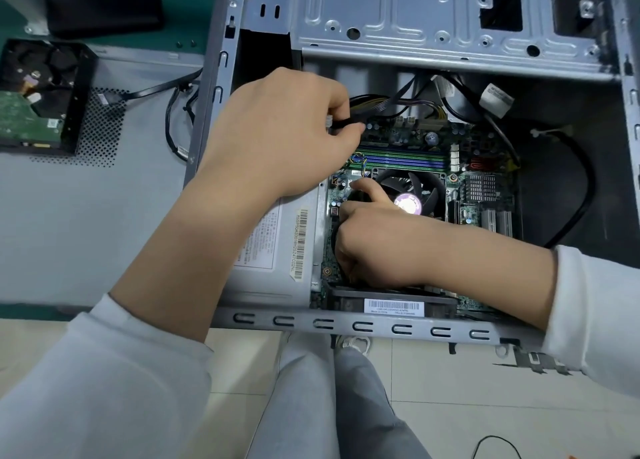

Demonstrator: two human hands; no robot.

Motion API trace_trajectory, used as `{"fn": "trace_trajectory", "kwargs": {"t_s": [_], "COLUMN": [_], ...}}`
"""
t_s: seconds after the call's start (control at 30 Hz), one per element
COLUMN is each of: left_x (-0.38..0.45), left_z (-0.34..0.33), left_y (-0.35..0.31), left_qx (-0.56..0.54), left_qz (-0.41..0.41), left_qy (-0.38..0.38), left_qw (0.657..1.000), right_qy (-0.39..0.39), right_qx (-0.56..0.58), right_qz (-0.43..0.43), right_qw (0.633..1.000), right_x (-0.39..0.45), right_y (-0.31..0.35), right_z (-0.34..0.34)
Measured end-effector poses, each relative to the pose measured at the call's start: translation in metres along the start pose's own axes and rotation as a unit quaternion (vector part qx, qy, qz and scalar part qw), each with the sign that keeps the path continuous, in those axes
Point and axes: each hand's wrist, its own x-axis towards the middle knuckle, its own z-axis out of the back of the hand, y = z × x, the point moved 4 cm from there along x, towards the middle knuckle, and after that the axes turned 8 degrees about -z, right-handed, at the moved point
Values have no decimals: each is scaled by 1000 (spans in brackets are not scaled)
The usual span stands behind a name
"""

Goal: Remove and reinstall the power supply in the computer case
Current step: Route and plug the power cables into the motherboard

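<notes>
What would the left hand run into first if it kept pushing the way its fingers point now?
Most likely the bundle of cables just beyond the left hand, which already pinches a black cable beside the motherboard. Depth is unclear, so it might pass above them.

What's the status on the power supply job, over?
Left hand pinching a black cable above the motherboard. Right hand curled beside the CPU fan. Power supply seated in case.
</notes>
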Motion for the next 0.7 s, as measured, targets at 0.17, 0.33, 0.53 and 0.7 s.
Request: {"fn": "trace_trajectory", "kwargs": {"t_s": [0.17,0.33,0.53,0.7], "left_x": [0,1,0,1], "left_z": [0,-1,-1,-2], "left_y": [1,0,2,2], "left_qx": [-2,-3,-1,1], "left_qz": [-1,0,2,4], "left_qy": [1,9,5,4], "left_qw": [1000,1000,1000,1000], "right_qy": [-1,1,18,-24], "right_qx": [6,-4,-35,-108], "right_qz": [-5,-14,67,107], "right_qw": [1000,1000,997,988], "right_x": [-1,2,-7,-18], "right_y": [0,2,-2,-8], "right_z": [-1,-1,-1,2]}}
